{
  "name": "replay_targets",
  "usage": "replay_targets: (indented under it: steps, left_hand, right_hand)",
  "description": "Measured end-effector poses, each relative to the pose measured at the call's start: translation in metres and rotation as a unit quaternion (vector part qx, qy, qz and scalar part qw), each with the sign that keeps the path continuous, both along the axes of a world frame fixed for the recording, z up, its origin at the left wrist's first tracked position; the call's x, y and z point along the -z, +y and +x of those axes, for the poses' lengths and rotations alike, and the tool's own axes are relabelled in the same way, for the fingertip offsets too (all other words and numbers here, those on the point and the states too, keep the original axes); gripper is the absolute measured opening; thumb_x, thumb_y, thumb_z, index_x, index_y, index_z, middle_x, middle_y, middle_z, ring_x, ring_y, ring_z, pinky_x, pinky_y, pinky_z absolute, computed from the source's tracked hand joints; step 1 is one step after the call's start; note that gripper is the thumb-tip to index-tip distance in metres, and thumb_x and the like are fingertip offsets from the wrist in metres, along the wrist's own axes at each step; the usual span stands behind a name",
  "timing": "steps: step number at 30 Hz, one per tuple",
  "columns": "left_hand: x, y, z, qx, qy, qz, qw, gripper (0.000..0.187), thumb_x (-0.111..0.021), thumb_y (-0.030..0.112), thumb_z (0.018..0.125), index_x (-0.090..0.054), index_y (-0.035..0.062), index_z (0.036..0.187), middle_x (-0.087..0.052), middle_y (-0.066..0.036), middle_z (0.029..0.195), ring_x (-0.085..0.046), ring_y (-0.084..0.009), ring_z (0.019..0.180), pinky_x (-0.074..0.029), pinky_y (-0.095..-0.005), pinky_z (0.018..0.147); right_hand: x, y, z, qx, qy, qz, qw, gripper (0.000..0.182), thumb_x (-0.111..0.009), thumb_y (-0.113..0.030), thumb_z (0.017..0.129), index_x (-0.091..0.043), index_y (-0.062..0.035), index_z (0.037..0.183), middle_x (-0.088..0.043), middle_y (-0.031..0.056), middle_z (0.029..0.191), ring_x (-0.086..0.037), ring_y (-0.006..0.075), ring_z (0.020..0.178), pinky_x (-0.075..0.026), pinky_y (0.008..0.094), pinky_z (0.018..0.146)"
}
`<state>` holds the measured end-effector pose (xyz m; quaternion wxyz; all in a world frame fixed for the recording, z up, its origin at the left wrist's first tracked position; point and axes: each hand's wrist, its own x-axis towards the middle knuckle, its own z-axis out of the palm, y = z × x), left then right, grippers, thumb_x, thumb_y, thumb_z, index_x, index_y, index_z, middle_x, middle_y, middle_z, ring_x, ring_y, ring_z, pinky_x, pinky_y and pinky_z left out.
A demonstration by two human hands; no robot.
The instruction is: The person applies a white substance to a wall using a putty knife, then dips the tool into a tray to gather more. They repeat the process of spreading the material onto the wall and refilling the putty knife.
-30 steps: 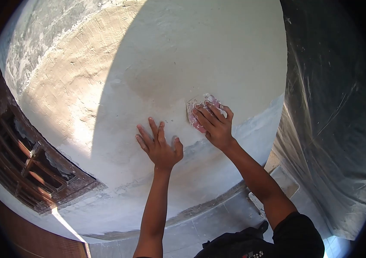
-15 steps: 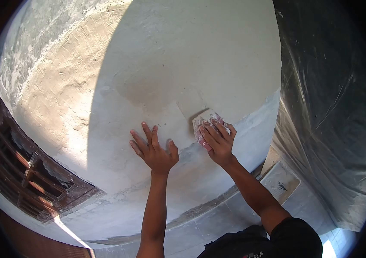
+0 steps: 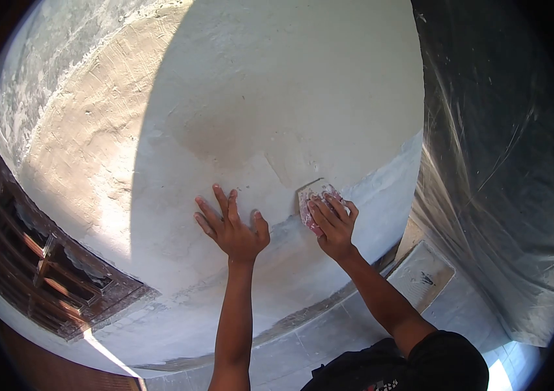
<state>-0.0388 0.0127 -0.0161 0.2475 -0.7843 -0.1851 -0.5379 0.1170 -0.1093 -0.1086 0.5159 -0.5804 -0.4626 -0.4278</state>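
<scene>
My right hand [image 3: 335, 231] grips a flat pink putty scraper [image 3: 314, 190], smeared with whitish paste. The scraper lies against the plastered wall [image 3: 244, 78], its straight upper edge on the surface. Its handle side is hidden under my fingers. Left of it, my left hand [image 3: 236, 228] rests on the wall with fingers spread, holding nothing. Above both hands the wall has a darker, brownish patch [image 3: 215, 138]. Faint ridges show in the coating just above the scraper.
A wooden window frame with bars [image 3: 49, 274] is at the lower left. Clear plastic sheeting [image 3: 505, 195] hangs on the right. A paste-smeared tray [image 3: 423, 277] sits on the tiled floor [image 3: 329, 332]. Sunlight falls on rough plaster [image 3: 94, 130] at upper left.
My right hand has slid the scraper a little down the wall. The left hand stays nearly in place.
</scene>
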Motion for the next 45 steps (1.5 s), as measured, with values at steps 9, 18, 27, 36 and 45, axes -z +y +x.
replay_targets:
  steps: [9, 18, 27, 36, 45]
  left_hand:
    - [-0.001, 0.001, 0.002, 0.008, -0.004, 0.006, 1.000, 0.062, -0.054, 0.025, 0.085, -0.037, 0.0006, 0.140, -0.034, -0.026, 0.156, -0.009, -0.0498, 0.149, 0.001, -0.0623, 0.117]
    - [-0.002, -0.002, 0.000, 0.010, -0.005, 0.005, 1.000, 0.061, -0.054, 0.024, 0.085, -0.037, 0.0023, 0.140, -0.034, -0.025, 0.156, -0.012, -0.0502, 0.149, -0.002, -0.0640, 0.116]
    - [0.000, -0.003, 0.000, 0.016, -0.006, 0.001, 1.000, 0.062, -0.054, 0.023, 0.085, -0.038, 0.0025, 0.140, -0.035, -0.024, 0.156, -0.012, -0.0500, 0.149, -0.002, -0.0641, 0.116]
    - [0.000, -0.002, 0.000, 0.018, -0.008, 0.002, 1.000, 0.060, -0.053, 0.023, 0.086, -0.039, 0.0030, 0.141, -0.036, -0.023, 0.156, -0.013, -0.0498, 0.149, -0.002, -0.0637, 0.116]
    - [-0.001, -0.002, 0.000, 0.022, -0.012, 0.003, 1.000, 0.062, -0.055, 0.020, 0.082, -0.039, 0.0031, 0.140, -0.035, -0.023, 0.156, -0.013, -0.0499, 0.149, -0.003, -0.0645, 0.116]
  right_hand:
    - [0.002, 0.021, 0.002, 0.035, 0.005, 0.011, 0.999, 0.049, -0.063, 0.005, 0.071, -0.070, -0.0116, 0.117, -0.068, 0.0012, 0.122, -0.057, 0.0215, 0.121, -0.027, 0.0435, 0.103]
    - [-0.087, 0.010, 0.008, 0.042, 0.000, 0.059, 0.997, 0.046, -0.065, 0.001, 0.074, -0.069, -0.0118, 0.119, -0.068, 0.0002, 0.123, -0.057, 0.0223, 0.121, -0.027, 0.0428, 0.100]
    - [0.022, 0.005, -0.012, 0.035, 0.019, -0.031, 0.999, 0.042, -0.067, -0.004, 0.078, -0.068, -0.0127, 0.120, -0.067, 0.0004, 0.125, -0.056, 0.0233, 0.122, -0.026, 0.0434, 0.102]
    - [-0.070, 0.023, -0.010, 0.029, -0.003, 0.041, 0.999, 0.043, -0.067, -0.005, 0.078, -0.068, -0.0131, 0.120, -0.066, 0.0002, 0.127, -0.055, 0.0234, 0.123, -0.025, 0.0442, 0.103]
    - [0.029, -0.004, -0.030, -0.003, 0.072, -0.028, 0.997, 0.051, -0.062, 0.002, 0.076, -0.065, -0.0108, 0.125, -0.065, 0.0026, 0.130, -0.054, 0.0243, 0.124, -0.028, 0.0444, 0.101]
